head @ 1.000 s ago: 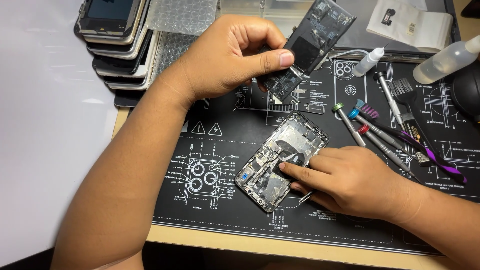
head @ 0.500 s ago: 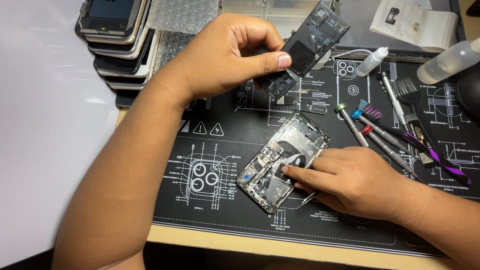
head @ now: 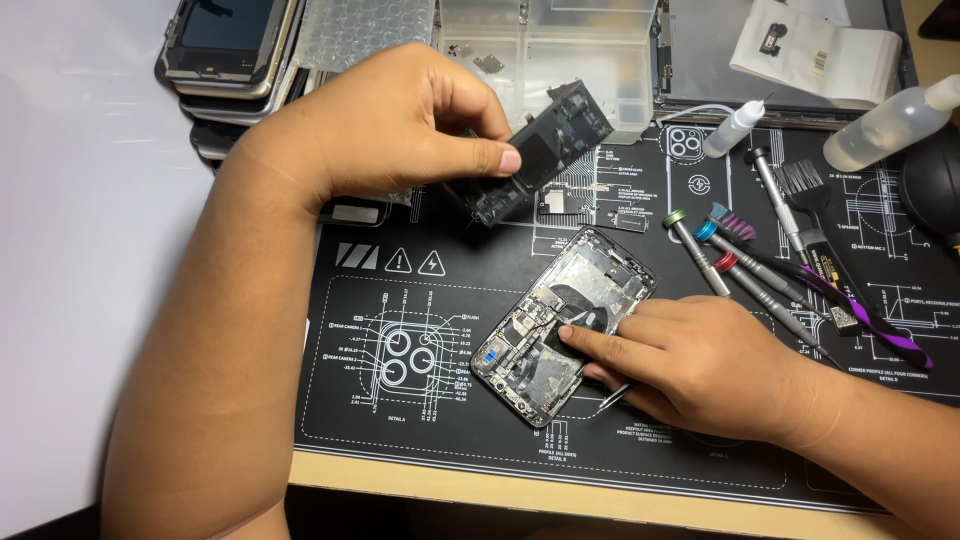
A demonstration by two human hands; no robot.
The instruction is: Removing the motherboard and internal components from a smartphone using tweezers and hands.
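Observation:
My left hand [head: 400, 135] holds a flat black phone part [head: 545, 160] between thumb and fingers, tilted above the black repair mat [head: 400, 420]. An opened phone body [head: 560, 325] lies diagonally on the mat with its inner parts showing. My right hand [head: 700, 370] rests on its right side, with the index fingertip pressed inside the phone near its middle. The other fingers are curled, and the thin tip of a metal tool [head: 615, 395] sticks out from under them.
Several screwdrivers [head: 720, 265] and a brush [head: 800, 190] lie on the mat's right side, beside a purple-handled tool [head: 890, 335]. Two squeeze bottles [head: 735, 130] stand behind them. A stack of phones [head: 225, 50] and a clear tray [head: 560, 50] sit at the back.
My left hand has brought the black part down and a little to the left, closer to the mat. My right hand has stayed on the opened phone.

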